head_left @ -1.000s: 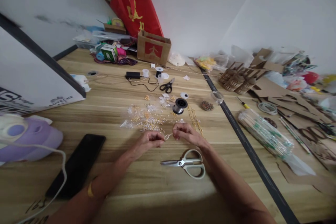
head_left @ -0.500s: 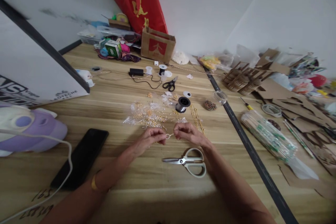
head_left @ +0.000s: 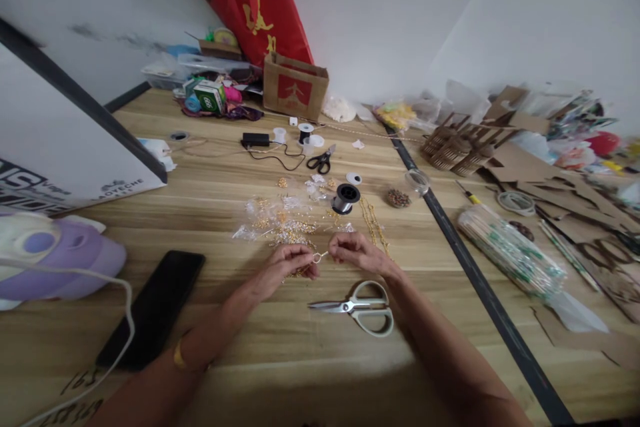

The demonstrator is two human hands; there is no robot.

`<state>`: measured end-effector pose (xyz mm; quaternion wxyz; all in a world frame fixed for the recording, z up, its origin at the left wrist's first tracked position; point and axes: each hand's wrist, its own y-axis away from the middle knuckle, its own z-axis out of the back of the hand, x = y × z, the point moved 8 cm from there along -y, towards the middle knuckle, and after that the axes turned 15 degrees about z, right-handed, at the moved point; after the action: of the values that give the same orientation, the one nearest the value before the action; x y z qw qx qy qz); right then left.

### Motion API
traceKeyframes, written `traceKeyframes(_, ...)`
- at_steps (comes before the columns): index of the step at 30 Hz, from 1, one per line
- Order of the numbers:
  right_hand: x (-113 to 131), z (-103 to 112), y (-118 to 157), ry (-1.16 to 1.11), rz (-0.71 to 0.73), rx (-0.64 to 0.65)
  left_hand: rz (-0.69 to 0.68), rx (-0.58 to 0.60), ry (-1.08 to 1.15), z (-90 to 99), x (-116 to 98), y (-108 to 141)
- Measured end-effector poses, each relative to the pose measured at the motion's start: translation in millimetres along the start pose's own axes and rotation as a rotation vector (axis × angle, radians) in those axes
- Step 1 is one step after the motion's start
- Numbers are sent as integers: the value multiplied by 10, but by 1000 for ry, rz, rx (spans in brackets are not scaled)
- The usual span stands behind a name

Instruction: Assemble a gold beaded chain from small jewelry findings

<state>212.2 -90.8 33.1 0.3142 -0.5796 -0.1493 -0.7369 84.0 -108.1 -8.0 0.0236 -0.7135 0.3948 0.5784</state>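
My left hand (head_left: 294, 263) pinches a small ring-shaped piece (head_left: 317, 257) at its fingertips, with bits of gold chain showing under the fingers. Facing it, my right hand (head_left: 353, 251) has its fingers closed on a thin, short pin (head_left: 325, 254) that points at the ring. Just beyond the hands lie a pile of small gold and clear beads (head_left: 294, 232), a spool of silver wire (head_left: 346, 198) and a gold chain (head_left: 373, 223). Light-handled scissors (head_left: 367, 307) lie nearer to me, below the right hand.
A black phone (head_left: 153, 307) and a white cable lie at the left by a purple and white object (head_left: 60, 253). Black scissors (head_left: 321, 160) rest farther back. Right of a dark strip (head_left: 480, 293) are packaged sticks (head_left: 513, 250) and cardboard pieces. A paper bag (head_left: 295, 88) stands behind.
The view has shifted slightly. Both hands keep nearly the same place; the ring and pin between them now show more clearly, and more gold chain is visible under my left fingers.
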Motion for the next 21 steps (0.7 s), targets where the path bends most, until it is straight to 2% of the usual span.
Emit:
traceKeyframes(11, -50, -7, 3, -6, -12, 10, -20, -7, -17, 19, 41, -18)
traceKeyframes(21, -18, -82, 4, -35, -5, 18, -35, -67, -159, -62, -121, 56)
